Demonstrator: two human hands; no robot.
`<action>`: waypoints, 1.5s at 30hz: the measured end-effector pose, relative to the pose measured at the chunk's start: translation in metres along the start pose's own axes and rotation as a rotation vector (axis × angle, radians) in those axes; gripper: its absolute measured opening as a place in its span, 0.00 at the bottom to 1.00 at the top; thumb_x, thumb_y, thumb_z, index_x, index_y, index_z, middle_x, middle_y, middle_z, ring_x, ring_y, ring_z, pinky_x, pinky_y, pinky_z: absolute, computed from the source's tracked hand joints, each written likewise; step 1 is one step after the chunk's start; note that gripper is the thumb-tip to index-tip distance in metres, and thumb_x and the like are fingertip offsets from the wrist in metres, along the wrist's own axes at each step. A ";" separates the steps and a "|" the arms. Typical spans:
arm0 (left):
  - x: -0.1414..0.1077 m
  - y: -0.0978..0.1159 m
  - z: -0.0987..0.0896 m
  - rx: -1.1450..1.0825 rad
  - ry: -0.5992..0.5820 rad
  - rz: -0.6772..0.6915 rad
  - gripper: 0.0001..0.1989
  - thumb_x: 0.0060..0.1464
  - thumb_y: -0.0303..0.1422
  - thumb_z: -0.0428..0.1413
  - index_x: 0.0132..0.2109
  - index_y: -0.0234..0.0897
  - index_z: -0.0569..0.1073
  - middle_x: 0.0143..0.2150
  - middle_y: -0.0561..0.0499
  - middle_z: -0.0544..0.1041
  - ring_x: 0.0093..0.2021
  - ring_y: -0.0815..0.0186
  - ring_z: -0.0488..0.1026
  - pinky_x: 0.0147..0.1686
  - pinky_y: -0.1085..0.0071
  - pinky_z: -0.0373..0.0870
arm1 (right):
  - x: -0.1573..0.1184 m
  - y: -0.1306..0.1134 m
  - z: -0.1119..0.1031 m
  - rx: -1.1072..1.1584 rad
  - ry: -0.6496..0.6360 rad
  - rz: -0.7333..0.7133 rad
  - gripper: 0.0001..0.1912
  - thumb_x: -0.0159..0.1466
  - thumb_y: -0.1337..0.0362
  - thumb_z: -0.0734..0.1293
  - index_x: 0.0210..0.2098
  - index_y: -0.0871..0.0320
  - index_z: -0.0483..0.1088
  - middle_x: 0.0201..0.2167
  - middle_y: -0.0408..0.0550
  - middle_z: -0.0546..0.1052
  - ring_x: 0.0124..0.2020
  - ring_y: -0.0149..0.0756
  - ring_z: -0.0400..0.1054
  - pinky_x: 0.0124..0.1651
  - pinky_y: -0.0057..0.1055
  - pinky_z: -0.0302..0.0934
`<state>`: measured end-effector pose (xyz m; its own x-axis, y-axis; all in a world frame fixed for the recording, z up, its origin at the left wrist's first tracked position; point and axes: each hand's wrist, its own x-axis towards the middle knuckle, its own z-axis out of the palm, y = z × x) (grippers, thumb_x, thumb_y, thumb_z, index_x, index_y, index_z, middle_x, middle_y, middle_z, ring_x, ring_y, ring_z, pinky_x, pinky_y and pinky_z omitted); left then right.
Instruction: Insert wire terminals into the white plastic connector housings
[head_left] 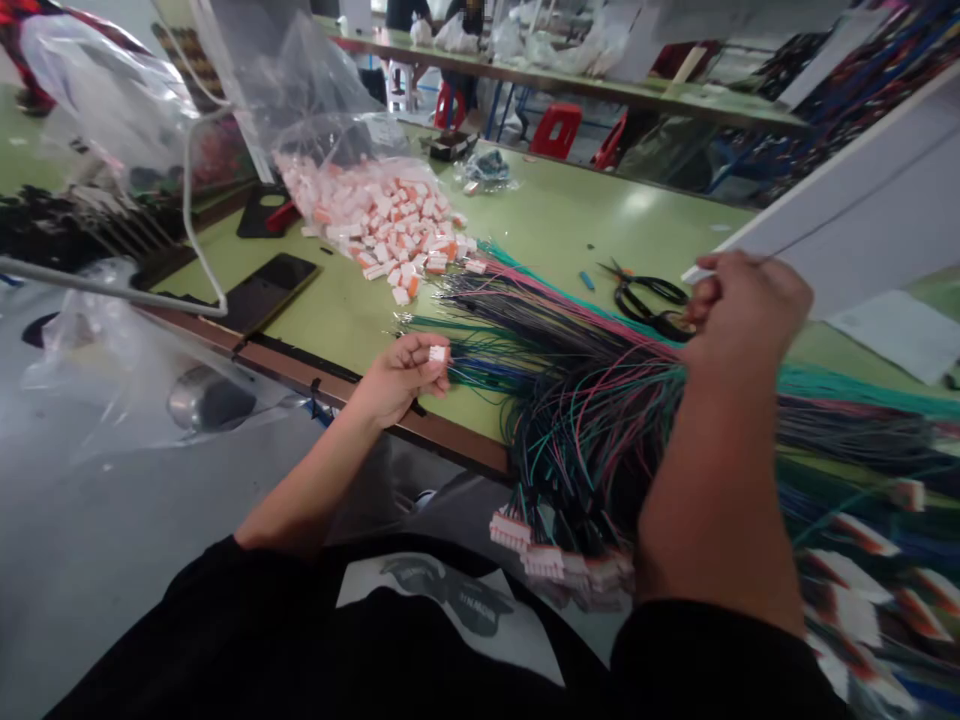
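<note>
My left hand [397, 382] pinches a small white connector [439, 353] over the table's front edge. Thin blue and green wires [487, 370] run right from beside it. My right hand [750, 305] is raised at the right above the wire bundle, its fingers curled closed; whatever they may hold is hidden. Just left of it lie black-handled scissors [652, 295]. Long black, pink and green wires [585, 330] stretch across the table. Part of the bundle hangs over the front edge, ending in white connectors [544, 560].
A heap of white-and-orange connectors [405, 225] spills from a clear plastic bag [322, 130]. A dark phone [274, 285] lies at the left, by a bent metal rod [112, 285]. Further wired connectors [855, 590] sit at lower right, and a white panel [840, 190] stands at the right.
</note>
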<state>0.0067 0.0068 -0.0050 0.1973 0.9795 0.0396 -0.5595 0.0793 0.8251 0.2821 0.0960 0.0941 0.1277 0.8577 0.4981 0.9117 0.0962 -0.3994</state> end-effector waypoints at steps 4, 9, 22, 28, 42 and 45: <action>0.002 0.000 -0.002 0.006 -0.024 -0.008 0.18 0.40 0.30 0.67 0.39 0.34 0.72 0.27 0.55 0.75 0.23 0.75 0.72 0.23 0.79 0.70 | -0.034 -0.043 0.006 0.400 -0.273 -0.102 0.15 0.60 0.64 0.61 0.44 0.58 0.74 0.32 0.49 0.76 0.27 0.29 0.65 0.31 0.29 0.58; 0.001 0.001 -0.001 0.009 -0.028 -0.004 0.18 0.38 0.31 0.68 0.38 0.34 0.72 0.25 0.56 0.75 0.22 0.75 0.73 0.22 0.80 0.70 | -0.074 -0.088 0.030 0.424 -0.668 -0.419 0.10 0.59 0.62 0.63 0.35 0.54 0.76 0.29 0.42 0.77 0.28 0.29 0.67 0.33 0.27 0.59; 0.002 0.001 0.000 0.026 -0.047 -0.010 0.20 0.37 0.34 0.69 0.38 0.34 0.72 0.24 0.57 0.75 0.22 0.74 0.73 0.23 0.79 0.70 | -0.084 -0.087 0.038 0.246 -0.510 -0.380 0.08 0.53 0.64 0.62 0.24 0.56 0.73 0.23 0.43 0.76 0.26 0.30 0.65 0.30 0.27 0.54; 0.002 -0.001 -0.003 0.044 -0.069 -0.006 0.19 0.40 0.33 0.67 0.40 0.33 0.71 0.25 0.55 0.74 0.23 0.73 0.73 0.25 0.77 0.70 | -0.085 -0.089 0.037 0.258 -0.480 -0.401 0.10 0.54 0.64 0.60 0.23 0.56 0.73 0.22 0.43 0.75 0.25 0.29 0.64 0.29 0.26 0.54; 0.003 -0.003 -0.002 0.074 -0.069 0.012 0.19 0.40 0.33 0.67 0.40 0.33 0.72 0.25 0.55 0.75 0.23 0.73 0.73 0.25 0.77 0.69 | -0.090 -0.092 0.038 0.246 -0.493 -0.391 0.10 0.52 0.64 0.59 0.20 0.56 0.70 0.18 0.42 0.71 0.23 0.29 0.60 0.28 0.26 0.50; 0.003 -0.004 -0.002 0.106 -0.061 0.012 0.19 0.41 0.32 0.67 0.40 0.33 0.72 0.25 0.55 0.75 0.23 0.73 0.73 0.25 0.76 0.69 | -0.091 -0.093 0.039 0.262 -0.530 -0.384 0.10 0.53 0.64 0.59 0.20 0.56 0.69 0.18 0.42 0.70 0.22 0.30 0.60 0.28 0.26 0.50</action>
<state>0.0080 0.0102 -0.0096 0.2413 0.9670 0.0815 -0.4748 0.0445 0.8790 0.1706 0.0291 0.0556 -0.4522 0.8630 0.2254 0.7217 0.5025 -0.4760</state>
